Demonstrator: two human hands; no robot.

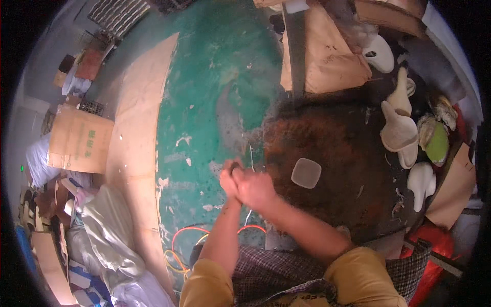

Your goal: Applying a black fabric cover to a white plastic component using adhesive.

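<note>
My left hand [228, 180] and my right hand [257, 191] are pressed together in front of me, over the border of the green floor and a dark brown surface. Both have their fingers closed. A small dark thing [235, 166] shows at the top of the left hand; its kind is too blurred to make out. Beside the hands runs a thin white cord [251, 153], which reappears below them. To their right a translucent, rounded-square plastic piece [306, 173] lies on the brown surface [327, 133], apart from both hands.
Several pale saddle-shaped pieces [399, 130] and a green one [438, 145] lie at right. Brown paper sheets [330, 56] stand at the back. On the left are a long board [135, 133], a cardboard box [82, 139] and heaped cloth [107, 225]. Orange and yellow tubing [179, 258] loops near me.
</note>
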